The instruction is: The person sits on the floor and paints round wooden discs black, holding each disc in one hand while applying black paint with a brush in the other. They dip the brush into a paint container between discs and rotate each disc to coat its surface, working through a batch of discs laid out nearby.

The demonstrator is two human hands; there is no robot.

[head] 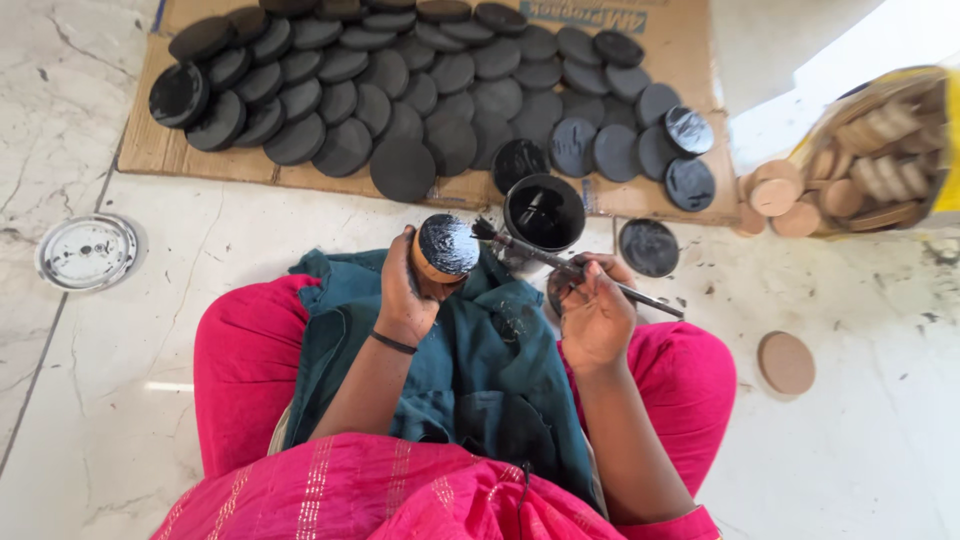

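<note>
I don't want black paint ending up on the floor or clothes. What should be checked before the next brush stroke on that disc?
1. Left hand grips the wooden disc, painted face up: ok.
2. Right hand holds the brush by its handle: ok.
3. Bristles loaded enough: cannot tell.
4. Paint pot upright, within reach: ok.
5. Dark green cloth covers the lap under the disc: ok.
6. Floor free of paint: not ok, dark specks near the right knee.
</note>
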